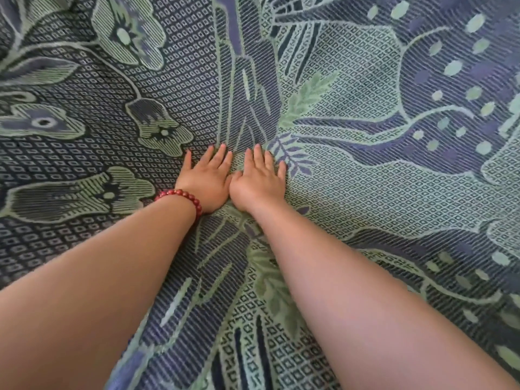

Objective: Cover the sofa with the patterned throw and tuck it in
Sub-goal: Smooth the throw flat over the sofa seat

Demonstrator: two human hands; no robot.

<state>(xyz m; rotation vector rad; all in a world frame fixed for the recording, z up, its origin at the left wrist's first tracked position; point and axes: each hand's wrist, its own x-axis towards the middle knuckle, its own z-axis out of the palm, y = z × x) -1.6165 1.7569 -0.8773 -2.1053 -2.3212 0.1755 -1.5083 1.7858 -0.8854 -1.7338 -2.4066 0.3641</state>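
One large patterned throw [365, 178] fills the whole view, so that the sofa under it is not seen at all. The throw is woven in dark blue, violet and pale green, with flowers on the left side, leaves in the middle and a field of pale oval spots at the far right. A fold or crease is seen in the fabric, which runs from the far middle down toward the hands. Two bare forearms are stretched out from the near edge toward the middle of the scene. The left hand [204, 180] is laid flat on the throw, palm down, with the fingers spread apart and nothing clamped in its grip. The right hand [257, 181] is laid flat just beside it in the same way, fingers apart, and the two hands are touching at the thumb side. A bracelet of red beads [183, 199] is worn on the left wrist.
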